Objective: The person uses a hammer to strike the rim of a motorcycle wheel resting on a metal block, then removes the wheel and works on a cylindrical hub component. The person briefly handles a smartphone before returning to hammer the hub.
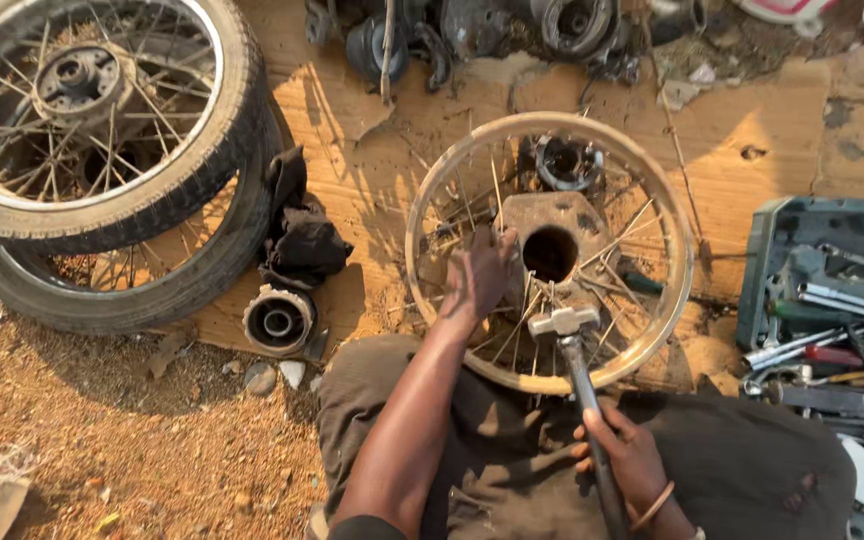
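On cardboard: left hand [480, 275] fingers pressed on wheel hub [550, 243]; right hand [624, 452] gripping hammer [570, 345]. Advise short, square taps, fingers kept away.

left hand [480, 275] on wheel hub [549, 240] | right hand [624, 450] grips hammer [577, 375] | toolbox [832, 290] beside

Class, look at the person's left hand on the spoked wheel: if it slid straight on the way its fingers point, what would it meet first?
The left hand points up and slightly right, so it would probably first meet the rusty hub of the bare wheel rim; depth is hard to judge.
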